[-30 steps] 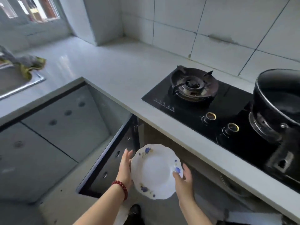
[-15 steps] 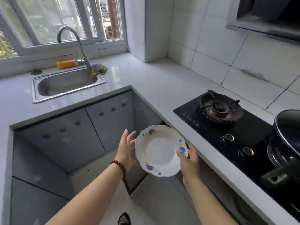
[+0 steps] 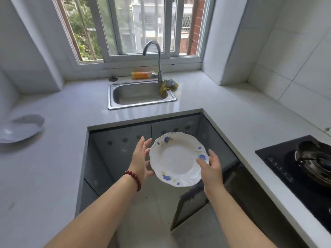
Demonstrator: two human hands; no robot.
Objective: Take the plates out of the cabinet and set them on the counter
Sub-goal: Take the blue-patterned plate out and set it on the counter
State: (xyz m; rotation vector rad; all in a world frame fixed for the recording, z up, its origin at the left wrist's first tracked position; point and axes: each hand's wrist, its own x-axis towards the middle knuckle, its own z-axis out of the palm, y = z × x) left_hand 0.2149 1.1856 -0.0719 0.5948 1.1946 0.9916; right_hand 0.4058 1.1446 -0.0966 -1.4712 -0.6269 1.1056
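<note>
Held mid-frame between left hand and right hand, both gripping opposite rims: round white plate, scalloped edge, blue flowers, face tilted toward camera, above open cabinet.

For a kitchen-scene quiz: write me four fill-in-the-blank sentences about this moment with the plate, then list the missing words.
1. The flowered plate is held by ____ hands.
2. The beaded bracelet is on the ____ wrist.
3. The cloth hangs over the rim of the ____.
4. The flowers on the plate are ____.

Missing words: both; left; sink; blue
</note>
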